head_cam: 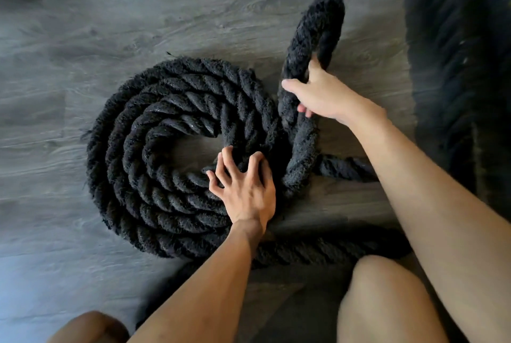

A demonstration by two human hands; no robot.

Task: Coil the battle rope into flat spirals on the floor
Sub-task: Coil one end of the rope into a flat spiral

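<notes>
the battle rope (171,154) lies in a flat spiral on the grey floor (69,38). the left hand (244,190) presses spread, bent fingers on the coil; the right hand (318,93) grips a raised loop just beside the spiral.

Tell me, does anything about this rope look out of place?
Mostly tidy: the spiral lies flat under the left hand. The odd bit is the loop beside it, doubled back and gripped by the right hand instead of hugging the spiral. Loose fibres stick out at its outer edge.
</notes>
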